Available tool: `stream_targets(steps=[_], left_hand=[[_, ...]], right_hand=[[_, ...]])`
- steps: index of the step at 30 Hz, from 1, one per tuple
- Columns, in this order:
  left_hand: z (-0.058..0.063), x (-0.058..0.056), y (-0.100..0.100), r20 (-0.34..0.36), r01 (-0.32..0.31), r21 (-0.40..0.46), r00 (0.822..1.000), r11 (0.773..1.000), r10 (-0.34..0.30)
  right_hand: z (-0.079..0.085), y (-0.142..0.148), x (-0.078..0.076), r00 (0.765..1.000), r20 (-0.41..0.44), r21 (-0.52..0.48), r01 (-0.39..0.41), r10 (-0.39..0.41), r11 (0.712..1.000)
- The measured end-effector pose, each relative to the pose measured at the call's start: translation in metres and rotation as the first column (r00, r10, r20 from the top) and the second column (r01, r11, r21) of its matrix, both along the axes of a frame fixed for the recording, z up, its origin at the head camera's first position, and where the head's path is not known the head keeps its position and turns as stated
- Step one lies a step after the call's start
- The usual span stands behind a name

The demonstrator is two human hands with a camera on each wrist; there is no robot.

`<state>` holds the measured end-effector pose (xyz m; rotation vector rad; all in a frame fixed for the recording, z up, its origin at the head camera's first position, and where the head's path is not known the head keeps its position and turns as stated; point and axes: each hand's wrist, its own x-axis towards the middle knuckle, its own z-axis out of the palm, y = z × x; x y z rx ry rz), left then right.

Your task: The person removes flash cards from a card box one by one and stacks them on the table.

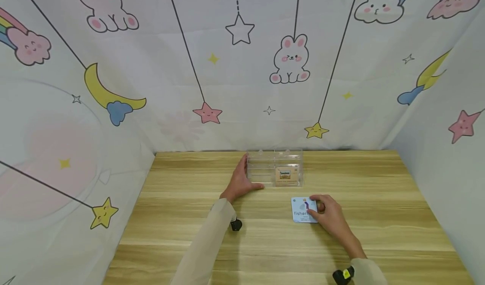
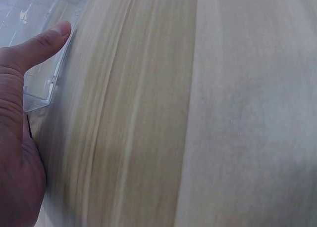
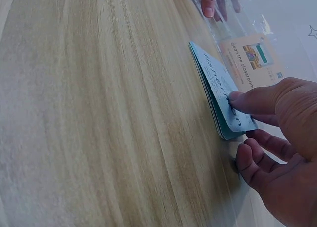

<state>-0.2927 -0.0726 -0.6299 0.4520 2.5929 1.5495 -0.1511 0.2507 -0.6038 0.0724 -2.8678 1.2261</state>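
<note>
A clear plastic box [image 1: 261, 176] with compartments stands at the back of the table. My left hand [image 1: 240, 183] holds it by its left end, with the thumb [image 2: 52, 38] along the front edge and the fingers against the left side. A peach card [image 1: 286, 175] reading "clean the classroom" sits in the box's front right compartment. In front of the box, my right hand [image 1: 331, 215] pinches a small stack of light blue cards [image 1: 299, 211] between thumb and fingers. The top card reads "fisherman", partly covered by the thumb. In the right wrist view, the cards [image 3: 210, 73] are tilted and slightly fanned.
The wood-grain table [image 1: 182, 217] reaches back to a white cloth wall [image 1: 242, 78] printed with stars, rabbits and clouds. Similar cloth stands at the left and right sides. The box is close to the back wall.
</note>
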Motion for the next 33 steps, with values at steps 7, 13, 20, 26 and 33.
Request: stream_targets(steps=[7, 13, 20, 26, 33], left_hand=[[-0.0001, 0.0002, 0.0007, -0.011, 0.002, 0.011, 1.000, 1.000, -0.002], [-0.0015, 0.0000, 0.0012, -0.009, 0.000, 0.007, 1.000, 1.000, 0.001], [0.0000, 0.0011, 0.0012, 0.013, -0.004, -0.003, 1.000, 1.000, 0.004], [0.0007, 0.0020, 0.0011, 0.024, -0.004, -0.014, 1.000, 1.000, 0.005], [-0.0016, 0.0008, 0.0008, 0.018, -0.009, -0.026, 1.000, 1.000, 0.009]], right_hand=[[-0.0011, -0.0005, -0.0006, 1.000, -0.008, 0.042, -0.019, 0.020, 0.999], [-0.0013, -0.0011, -0.0013, 0.999, -0.009, 0.078, -0.038, 0.039, 0.996], [0.0020, -0.0032, -0.0023, 0.998, 0.013, 0.103, -0.063, 0.062, 0.993], [0.0034, -0.0028, -0.0030, 0.997, 0.012, 0.125, -0.075, 0.074, 0.989], [0.0062, -0.0004, -0.0044, 0.995, -0.013, 0.138, -0.096, 0.099, 0.986]])
